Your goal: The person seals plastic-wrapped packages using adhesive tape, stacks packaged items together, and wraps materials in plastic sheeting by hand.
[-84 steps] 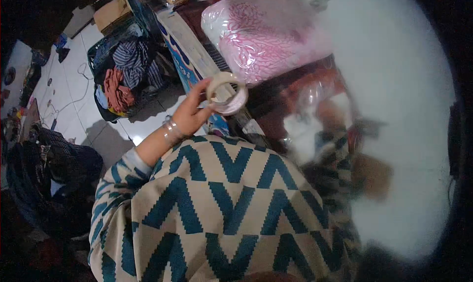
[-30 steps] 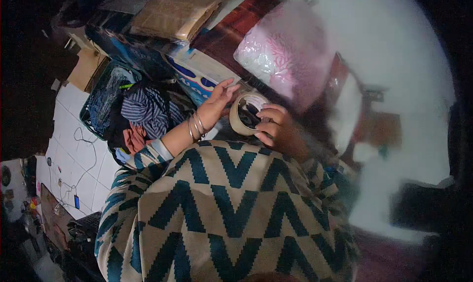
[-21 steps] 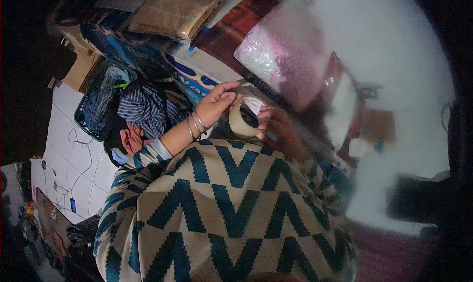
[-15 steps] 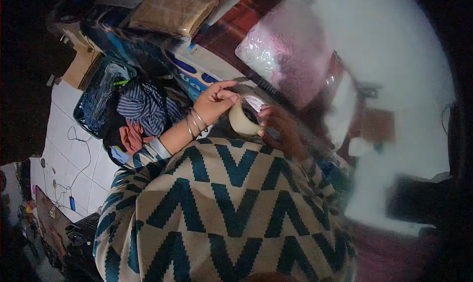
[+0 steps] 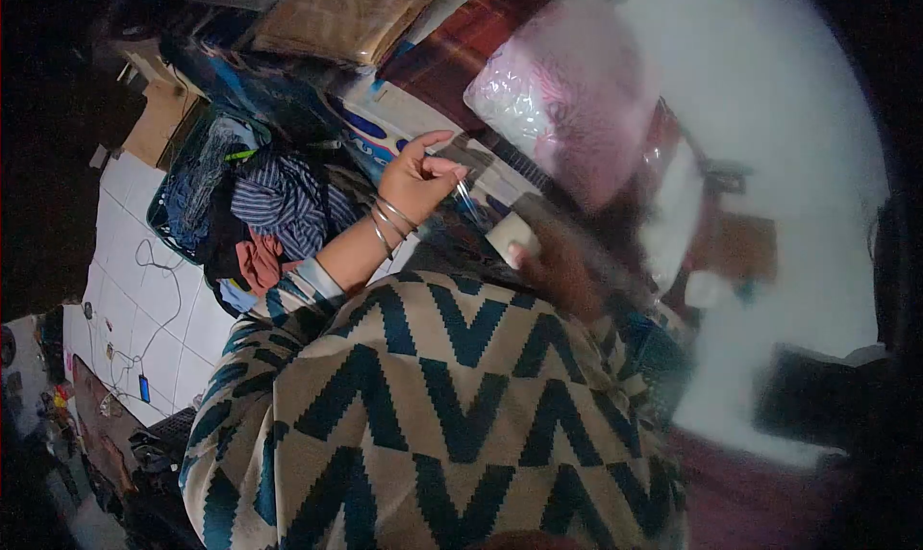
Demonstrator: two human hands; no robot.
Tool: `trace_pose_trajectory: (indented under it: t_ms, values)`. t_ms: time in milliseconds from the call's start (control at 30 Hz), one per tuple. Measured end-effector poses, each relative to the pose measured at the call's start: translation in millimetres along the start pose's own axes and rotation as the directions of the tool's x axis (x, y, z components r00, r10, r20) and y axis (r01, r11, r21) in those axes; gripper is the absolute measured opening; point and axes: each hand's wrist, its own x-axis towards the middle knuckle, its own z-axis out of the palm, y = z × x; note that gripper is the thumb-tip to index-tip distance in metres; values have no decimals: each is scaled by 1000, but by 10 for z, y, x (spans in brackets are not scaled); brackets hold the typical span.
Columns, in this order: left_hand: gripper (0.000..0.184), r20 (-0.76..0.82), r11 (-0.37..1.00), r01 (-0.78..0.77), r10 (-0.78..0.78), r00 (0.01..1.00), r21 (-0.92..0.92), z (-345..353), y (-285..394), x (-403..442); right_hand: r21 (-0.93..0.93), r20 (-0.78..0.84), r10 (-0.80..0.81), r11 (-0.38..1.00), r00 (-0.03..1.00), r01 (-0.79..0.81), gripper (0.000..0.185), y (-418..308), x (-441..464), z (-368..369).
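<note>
My left hand (image 5: 418, 180), with several bangles at the wrist, pinches the loose end of a strip of clear tape (image 5: 468, 202) between thumb and fingertip. The strip runs shiny and taut toward a cream tape roll (image 5: 512, 237). Around that roll my right hand (image 5: 562, 266) is closed, dim and partly blurred, with a thumb on its side. Both hands are above my patterned clothing. Beyond them lies a pink and white item in clear plastic (image 5: 548, 98).
A basket (image 5: 159, 209) of clothes, with a striped cloth (image 5: 279, 199), stands on the white tiled floor (image 5: 144, 300) at left. A brown wrapped package (image 5: 341, 16) lies at the top. Haze covers the right side.
The roll was lifted by my left hand earlier, then passed to my right hand. My hands have since moved apart, the roll has turned edge-on, and a strip now stretches between them.
</note>
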Motion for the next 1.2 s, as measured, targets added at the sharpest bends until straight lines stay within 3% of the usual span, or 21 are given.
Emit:
trace_pose_trajectory:
  t_ms: [67, 100, 167, 233, 267, 333, 367, 433, 467, 500, 600, 667, 767, 867, 933, 967, 1033, 1067, 1133, 1200]
  values:
    - [55, -8, 998, -45, 45, 999, 54, -29, -36, 75, -17, 65, 12, 1000, 998, -11, 35, -52, -71, -29]
    - [55, -9, 999, -32, 32, 999, 8, -72, -54, 150, -11, 21, -158, 987, 987, 158, 38, -82, -105, -55]
    - [56, -13, 999, -21, 21, 1000, -42, -108, -85, 276, -17, -20, -324, 946, 946, 323, 41, -33, -92, -93]
    - [56, 49, 998, -36, 39, 998, -55, -110, -44, 336, 18, 50, -122, 992, 991, 121, 43, 60, -51, -115]
    - [56, 74, 997, -46, 51, 996, -60, -106, -75, 363, 12, 60, -121, 993, 991, 121, 43, 112, -19, -127]
    - [55, 68, 996, -34, 39, 997, -81, -122, -257, 484, -73, 138, 237, 971, 962, -229, 47, 39, 63, -160]
    - [54, 71, 995, -27, 33, 997, -91, -149, -365, 578, -75, 140, 233, 972, 962, -224, 47, 71, 120, -152]
    - [53, 52, 993, -110, 111, 992, -36, -248, -554, 768, -489, -167, 35, 865, 985, -113, 49, 137, 220, -106]
    - [52, 35, 981, -191, 190, 981, 15, -286, -646, 875, -493, -168, 29, 863, 985, -110, 49, 97, 249, -104]
    - [56, 33, 979, -182, 186, 982, -94, -289, -701, 943, -483, -150, -19, 874, 989, -56, 51, -1, 240, -103]
    - [63, -22, 982, -163, 162, 987, -93, -373, -794, 1188, -515, -116, -45, 857, 992, -21, 52, -49, 309, -67]
    - [71, 66, 991, -119, 123, 990, -65, -422, -776, 1287, -554, -113, -29, 832, 993, -39, 52, -36, 378, -70]
    - [74, 87, 987, -150, 144, 986, 61, -418, -776, 1388, -672, -81, -22, 740, 996, -38, 52, -21, 448, -101]
    - [77, 70, 978, -196, 191, 979, 70, -461, -885, 1503, -668, -129, -203, 741, 971, 66, 55, 0, 527, -57]
    - [80, 61, 942, -239, 231, 971, 234, -487, -863, 1510, -676, -84, -158, 734, 984, 60, 53, 118, 635, -14]
    - [80, 57, 943, -236, 229, 972, 233, -485, -856, 1508, -680, -68, -143, 731, 987, 59, 52, 155, 663, 4]
    - [82, -25, 901, -103, 125, 992, 421, -415, -753, 1484, -763, -109, -253, 642, 961, 83, 49, 105, 693, 49]
    - [82, -31, 902, -100, 124, 992, 420, -377, -703, 1465, -764, -103, -254, 640, 962, 87, 49, 62, 698, 55]
    - [81, -93, 791, -14, 90, 992, 612, -315, -626, 1456, -681, -120, -16, 729, 993, -71, 48, -109, 713, 45]
    - [79, -97, 806, 4, 66, 993, 592, -295, -730, 1498, -698, -120, -48, 714, 992, -50, 48, 7, 790, 66]
